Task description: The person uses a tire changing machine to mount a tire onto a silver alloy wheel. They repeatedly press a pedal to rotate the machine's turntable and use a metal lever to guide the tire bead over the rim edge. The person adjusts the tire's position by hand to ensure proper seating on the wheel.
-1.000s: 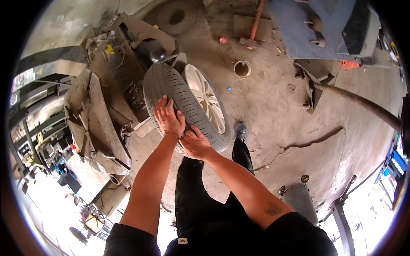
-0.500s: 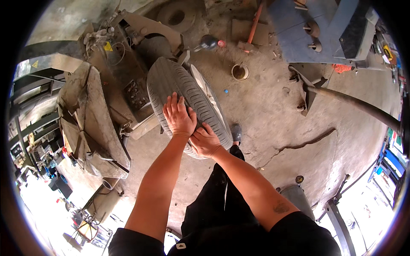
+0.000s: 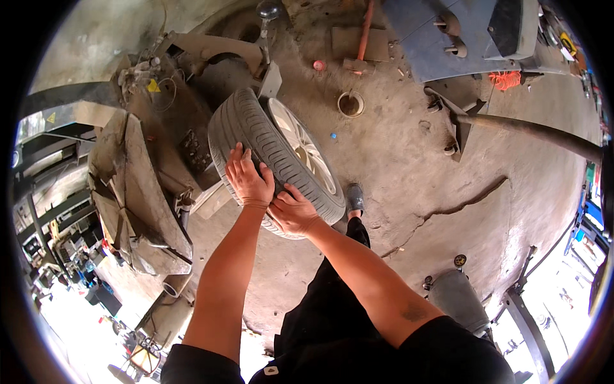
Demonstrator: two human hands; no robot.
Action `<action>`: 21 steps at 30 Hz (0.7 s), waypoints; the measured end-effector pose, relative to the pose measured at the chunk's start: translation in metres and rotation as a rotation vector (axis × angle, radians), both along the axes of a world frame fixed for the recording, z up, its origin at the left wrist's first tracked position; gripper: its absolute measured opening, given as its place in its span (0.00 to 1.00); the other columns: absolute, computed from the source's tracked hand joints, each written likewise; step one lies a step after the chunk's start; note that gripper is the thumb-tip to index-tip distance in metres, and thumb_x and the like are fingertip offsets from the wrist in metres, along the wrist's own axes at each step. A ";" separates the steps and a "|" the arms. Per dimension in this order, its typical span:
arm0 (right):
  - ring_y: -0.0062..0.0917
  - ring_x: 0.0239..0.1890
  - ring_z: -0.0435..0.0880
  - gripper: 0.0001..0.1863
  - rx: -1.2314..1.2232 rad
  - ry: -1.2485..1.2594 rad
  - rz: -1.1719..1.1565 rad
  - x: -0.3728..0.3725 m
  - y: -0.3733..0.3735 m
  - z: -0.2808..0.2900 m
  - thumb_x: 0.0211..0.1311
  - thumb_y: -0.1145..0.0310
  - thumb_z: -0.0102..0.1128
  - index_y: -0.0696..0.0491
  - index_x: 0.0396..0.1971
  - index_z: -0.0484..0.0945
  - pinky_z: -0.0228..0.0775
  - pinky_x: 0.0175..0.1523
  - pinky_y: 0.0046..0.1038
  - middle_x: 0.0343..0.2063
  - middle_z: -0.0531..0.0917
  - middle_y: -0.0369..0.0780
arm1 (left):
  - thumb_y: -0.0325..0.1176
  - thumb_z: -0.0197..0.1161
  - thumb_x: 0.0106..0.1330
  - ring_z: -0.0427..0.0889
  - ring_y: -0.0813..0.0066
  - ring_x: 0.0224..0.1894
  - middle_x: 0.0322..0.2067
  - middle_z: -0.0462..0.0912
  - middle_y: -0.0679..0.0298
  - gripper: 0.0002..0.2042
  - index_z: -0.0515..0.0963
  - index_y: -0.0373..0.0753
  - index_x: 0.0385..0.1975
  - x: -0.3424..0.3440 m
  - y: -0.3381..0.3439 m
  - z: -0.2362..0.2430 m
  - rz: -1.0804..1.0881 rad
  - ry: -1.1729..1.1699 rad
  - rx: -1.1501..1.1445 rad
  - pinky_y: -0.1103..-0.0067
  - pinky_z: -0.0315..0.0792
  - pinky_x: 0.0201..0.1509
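Observation:
A car wheel [image 3: 305, 152], a dark tyre [image 3: 233, 123] on a silver spoked rim, stands tilted in front of me with its rim facing right. It sits beside a dirty metal machine [image 3: 148, 134]. My left hand [image 3: 249, 181] lies on the tread with its fingers stretched out and slightly apart. Just below it, to the right, my right hand [image 3: 295, 213] presses on the tread near the wheel's near end, fingers bent a little and partly hidden. A metal arm with a round black knob [image 3: 268, 9] rises beyond the wheel.
A hammer [image 3: 362, 48] with a reddish handle lies on the floor at the back, near a round can [image 3: 350, 104]. A long metal bar [image 3: 531, 127] reaches in from the right. Near my right elbow stands a grey cylinder [image 3: 457, 301]. My foot in a grey shoe [image 3: 354, 197] is beside the wheel.
The wheel has turned and tilted, so more of its rim shows. The knobbed arm has swung up and away from the wheel's far end. Both hands have stayed on the tread.

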State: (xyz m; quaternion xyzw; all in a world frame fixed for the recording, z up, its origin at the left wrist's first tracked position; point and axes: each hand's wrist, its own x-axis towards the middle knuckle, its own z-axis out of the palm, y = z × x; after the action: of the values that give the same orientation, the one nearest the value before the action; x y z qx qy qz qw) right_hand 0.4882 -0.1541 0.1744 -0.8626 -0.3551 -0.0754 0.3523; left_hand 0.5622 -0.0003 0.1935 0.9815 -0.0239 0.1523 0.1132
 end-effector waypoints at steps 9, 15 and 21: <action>0.32 0.50 0.77 0.10 0.067 -0.002 0.005 0.001 -0.008 0.003 0.56 0.61 0.67 0.49 0.33 0.84 0.58 0.78 0.44 0.30 0.80 0.33 | 0.36 0.60 0.67 0.70 0.41 0.71 0.69 0.73 0.47 0.23 0.73 0.33 0.61 -0.003 -0.003 0.000 0.012 0.017 0.003 0.49 0.59 0.75; 0.31 0.50 0.78 0.11 0.096 -0.009 -0.003 0.002 -0.006 0.001 0.56 0.60 0.68 0.50 0.35 0.84 0.58 0.78 0.45 0.31 0.80 0.33 | 0.35 0.60 0.67 0.70 0.41 0.71 0.69 0.73 0.47 0.23 0.73 0.34 0.61 -0.002 -0.001 -0.001 0.013 0.006 0.003 0.49 0.59 0.75; 0.32 0.51 0.78 0.10 0.104 0.081 0.055 0.007 -0.014 0.009 0.57 0.61 0.68 0.50 0.36 0.84 0.57 0.79 0.46 0.33 0.80 0.35 | 0.36 0.60 0.67 0.70 0.40 0.71 0.70 0.73 0.47 0.24 0.72 0.35 0.62 0.001 -0.005 0.000 0.041 0.018 -0.009 0.49 0.59 0.75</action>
State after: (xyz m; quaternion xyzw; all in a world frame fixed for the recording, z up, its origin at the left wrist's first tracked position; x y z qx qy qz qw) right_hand 0.4949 -0.1684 0.1837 -0.8355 -0.3596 -0.0491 0.4126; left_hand 0.5628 -0.0056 0.1936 0.9827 -0.0020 0.1457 0.1147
